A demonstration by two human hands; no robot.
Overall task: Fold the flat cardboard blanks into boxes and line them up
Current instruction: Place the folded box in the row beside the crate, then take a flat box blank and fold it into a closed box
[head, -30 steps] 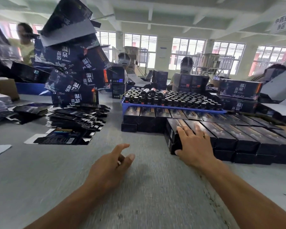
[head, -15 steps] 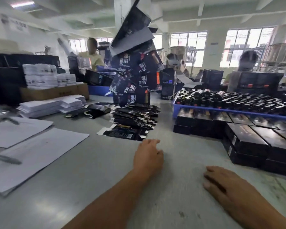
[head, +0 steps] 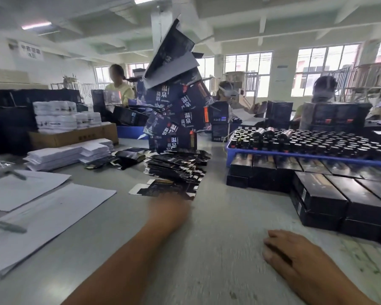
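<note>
Left hand (head: 171,209) is reaching further forward than half a second ago, now at the near edge of the loose flat blank (head: 163,188) before the stack of blanks (head: 176,167); motion blur, grip indeterminate. Right hand (head: 295,254) is lying flat, fingers relaxed, on the table (head: 218,227) near the folded boxes (head: 321,194).

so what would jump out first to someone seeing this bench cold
Most likely the teetering tower of printed dark boxes at the table's middle, rising over a stack of flat blanks. Next, the blue tray of dark bottles at right, with finished boxes lined up before it. The left hand reaches toward the nearest blank.
</note>
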